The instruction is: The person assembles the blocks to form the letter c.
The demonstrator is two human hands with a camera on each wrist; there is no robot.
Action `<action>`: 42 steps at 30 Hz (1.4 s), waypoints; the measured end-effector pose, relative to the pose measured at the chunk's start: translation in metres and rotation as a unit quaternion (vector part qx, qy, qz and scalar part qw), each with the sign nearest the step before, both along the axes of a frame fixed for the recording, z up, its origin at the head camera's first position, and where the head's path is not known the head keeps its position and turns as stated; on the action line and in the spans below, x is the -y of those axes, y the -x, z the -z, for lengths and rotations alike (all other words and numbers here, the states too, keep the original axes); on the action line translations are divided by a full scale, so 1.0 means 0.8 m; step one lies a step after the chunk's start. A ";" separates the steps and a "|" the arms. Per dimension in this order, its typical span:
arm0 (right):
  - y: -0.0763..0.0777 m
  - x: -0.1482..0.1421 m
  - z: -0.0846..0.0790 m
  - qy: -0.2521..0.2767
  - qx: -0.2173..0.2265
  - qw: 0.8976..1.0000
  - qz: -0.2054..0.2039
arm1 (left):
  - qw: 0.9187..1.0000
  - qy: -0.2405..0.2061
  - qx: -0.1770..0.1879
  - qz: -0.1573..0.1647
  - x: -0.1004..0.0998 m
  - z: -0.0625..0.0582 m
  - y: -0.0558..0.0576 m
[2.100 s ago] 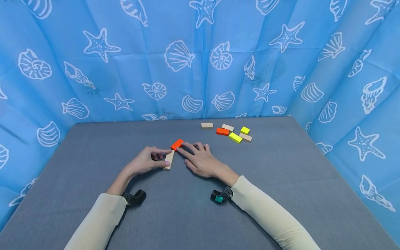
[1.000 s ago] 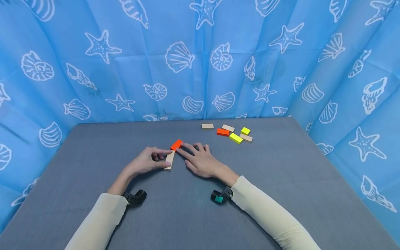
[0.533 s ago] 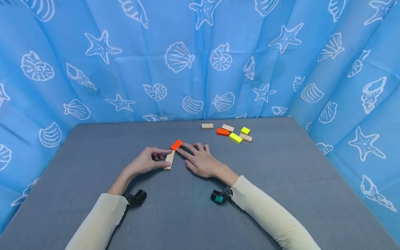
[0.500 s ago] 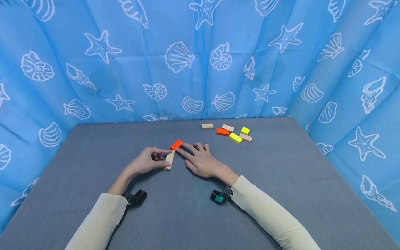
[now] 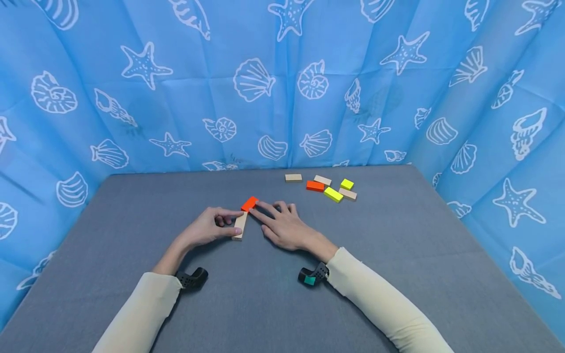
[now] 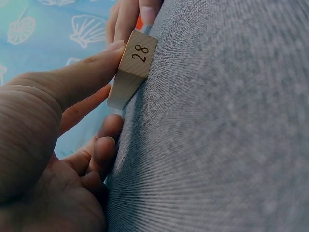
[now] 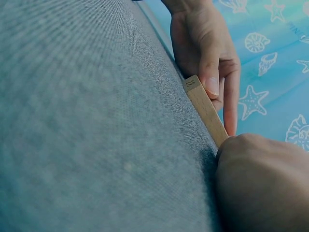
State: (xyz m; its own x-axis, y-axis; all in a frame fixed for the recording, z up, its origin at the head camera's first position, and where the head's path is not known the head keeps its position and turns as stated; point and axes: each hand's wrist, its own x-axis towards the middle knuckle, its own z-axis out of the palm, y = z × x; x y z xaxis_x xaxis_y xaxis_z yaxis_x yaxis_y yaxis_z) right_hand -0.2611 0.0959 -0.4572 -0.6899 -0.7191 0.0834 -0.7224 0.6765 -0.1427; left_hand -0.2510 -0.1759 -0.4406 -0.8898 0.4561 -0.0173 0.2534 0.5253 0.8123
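Note:
A plain wooden block (image 5: 241, 223) lies lengthwise away from me on the grey cloth, its near end marked 28 in the left wrist view. My left hand (image 5: 205, 229) rests its thumb on top of this block and reaches the extended index finger to the far end; the other fingers bend loosely. An orange block (image 5: 249, 203) lies at an angle right at the wooden block's far end. My right hand (image 5: 286, 229) is spread low over the cloth, with extended fingertips touching the orange block's right side. In the right wrist view, that hand's back hides its fingers.
Back right lie loose blocks: another orange block (image 5: 315, 186), a yellow block (image 5: 333, 194), a smaller yellow block (image 5: 346, 184) and several plain ones, including a plain block (image 5: 293, 178) set apart at the left. A blue shell-print curtain (image 5: 282, 98) hangs behind the grey-covered table (image 5: 265, 304).

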 end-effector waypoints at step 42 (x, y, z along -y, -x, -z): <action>-0.001 0.001 -0.003 -0.006 -0.005 1.000 0.002 | 0.999 0.013 -0.008 -0.035 -0.008 -0.001 -0.003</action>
State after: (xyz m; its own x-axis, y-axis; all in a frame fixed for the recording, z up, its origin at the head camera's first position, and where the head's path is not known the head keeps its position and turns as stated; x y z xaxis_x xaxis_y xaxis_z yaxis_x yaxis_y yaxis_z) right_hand -0.2599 0.0949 -0.4550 -0.6924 -0.7170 0.0810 -0.7206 0.6814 -0.1280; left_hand -0.2489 -0.1696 -0.4398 -0.9199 0.3920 -0.0133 0.2285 0.5633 0.7940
